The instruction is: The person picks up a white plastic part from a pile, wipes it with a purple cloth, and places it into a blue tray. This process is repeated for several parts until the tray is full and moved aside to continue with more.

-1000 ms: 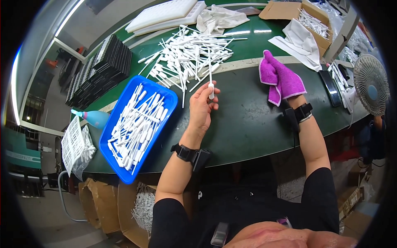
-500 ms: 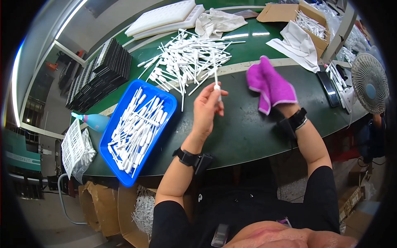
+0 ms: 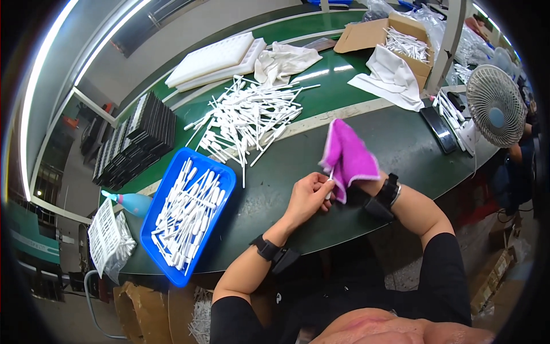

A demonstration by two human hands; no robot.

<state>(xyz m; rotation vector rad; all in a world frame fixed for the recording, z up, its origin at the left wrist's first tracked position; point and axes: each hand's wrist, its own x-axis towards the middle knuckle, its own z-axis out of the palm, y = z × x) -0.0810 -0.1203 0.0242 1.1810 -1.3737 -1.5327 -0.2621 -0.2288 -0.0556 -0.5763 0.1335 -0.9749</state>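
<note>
Here, the blue tray [image 3: 179, 279] sits left, likely for easy reach. Your left hand [image 3: 311, 198] pinches a white stick [image 3: 328, 195], thumb to fingers, seemingly freeing its upper end beside the purple cloth [image 3: 354, 155]; this hides your right hand's [image 3: 370, 185] fingers, grip untellable.

Cloth [image 3: 350, 155] magenta (pale edging); tray [image 3: 179, 278] blue; sticks [image 3: 246, 114] white; worktop [image 3: 275, 200] dark green.

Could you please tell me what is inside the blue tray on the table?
The blue tray holds a loose heap of white sticks with wider ends. The upper ones show; those lower down, and much of the tray's bottom, are covered.
</note>
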